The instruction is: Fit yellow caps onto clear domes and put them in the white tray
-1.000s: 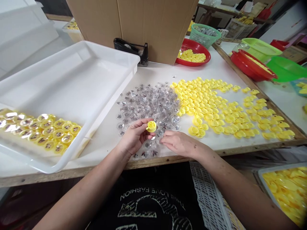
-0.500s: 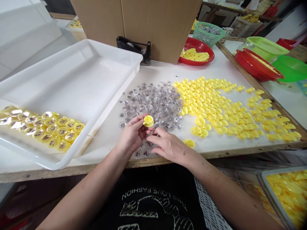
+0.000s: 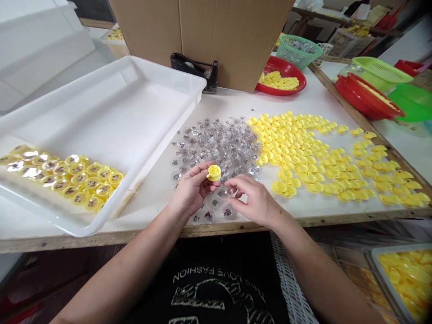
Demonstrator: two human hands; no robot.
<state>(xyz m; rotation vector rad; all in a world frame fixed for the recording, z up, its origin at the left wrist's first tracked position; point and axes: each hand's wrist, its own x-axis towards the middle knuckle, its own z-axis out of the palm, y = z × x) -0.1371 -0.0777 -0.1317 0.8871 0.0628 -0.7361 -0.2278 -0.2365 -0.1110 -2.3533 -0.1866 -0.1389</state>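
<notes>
My left hand [image 3: 194,189] pinches a small yellow cup-shaped piece [image 3: 214,172] above a pile of clear plastic discs [image 3: 216,139] with small printed pictures. Just right of it, my right hand [image 3: 253,198] has its thumb and index finger around what looks like a clear disc [image 3: 231,191]. Many yellow pieces [image 3: 293,139] lie on the table to the right of the discs. On the left, a white tray [image 3: 162,153] holds rows of yellow pieces with printed discs [image 3: 79,178] on them.
A cardboard box [image 3: 232,40] and a black tape dispenser [image 3: 195,69] stand at the back. Red bowls [image 3: 286,67], green baskets [image 3: 299,51] and a wooden strip [image 3: 357,110] are at the right. A tub of yellow pieces [image 3: 408,279] sits below the table edge at lower right.
My right hand has moved slightly right and away from my left hand, and a clear disc now shows at its fingertips. The whole view has shifted a little.
</notes>
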